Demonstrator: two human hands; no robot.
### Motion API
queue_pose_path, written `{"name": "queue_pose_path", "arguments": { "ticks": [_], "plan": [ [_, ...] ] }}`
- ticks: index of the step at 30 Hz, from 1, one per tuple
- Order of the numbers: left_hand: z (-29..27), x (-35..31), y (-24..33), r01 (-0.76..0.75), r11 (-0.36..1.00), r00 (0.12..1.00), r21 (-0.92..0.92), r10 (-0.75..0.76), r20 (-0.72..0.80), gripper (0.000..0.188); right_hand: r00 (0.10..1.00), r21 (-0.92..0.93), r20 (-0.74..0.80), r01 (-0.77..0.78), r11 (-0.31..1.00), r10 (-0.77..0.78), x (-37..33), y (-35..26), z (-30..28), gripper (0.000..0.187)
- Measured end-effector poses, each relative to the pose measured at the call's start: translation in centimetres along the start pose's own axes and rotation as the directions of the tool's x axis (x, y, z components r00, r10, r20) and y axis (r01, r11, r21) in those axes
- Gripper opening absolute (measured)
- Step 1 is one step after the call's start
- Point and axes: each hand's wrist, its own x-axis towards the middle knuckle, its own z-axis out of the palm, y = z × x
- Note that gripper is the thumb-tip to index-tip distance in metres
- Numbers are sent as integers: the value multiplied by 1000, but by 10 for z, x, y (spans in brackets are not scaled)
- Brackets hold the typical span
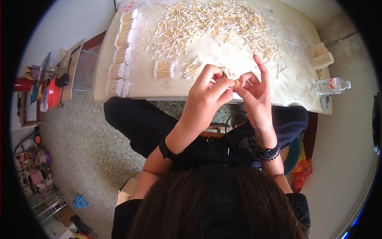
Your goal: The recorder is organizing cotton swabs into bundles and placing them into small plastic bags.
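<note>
Just over the table's near edge, my left hand point(207, 89) and my right hand point(256, 95) meet with their fingertips together. Between them is a small pale, crumpled-looking piece point(228, 73), mostly hidden by the fingers; its kind cannot be made out. My left fingers are closed around it. On the right hand, thumb and fingers pinch at it while one finger points up. Right beside my left hand lies a small loose group of cotton swabs point(193, 68). Farther left is a neat flat bundle of cotton swabs point(164, 69).
A big loose heap of cotton swabs point(215, 22) spreads over the back of the table point(155, 89). Packed swab bundles point(116, 71) line its left side in clear plastic. On the right are a water bottle point(332, 86) and a cream container point(321, 57).
</note>
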Motion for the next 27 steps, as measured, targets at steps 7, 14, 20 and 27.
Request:
{"name": "queue_pose_path", "arguments": {
  "ticks": [7,14,20,27],
  "plan": [
    [13,-3,-15,-42,998,999,48,41,12,23,997,-187,-35,57,981,-64,1,5,-2,76],
    [12,-3,-18,-65,989,998,131,62,28,22,997,-361,-14,70,930,-81,2,1,6,77],
    [10,4,-31,132,911,965,-392,-208,-160,15,981,170,-40,-179,969,188,7,7,2,70],
    [2,7,-27,442,343,816,-829,-537,213,12,952,632,85,-279,723,294,11,12,-7,54]
  ]
}}
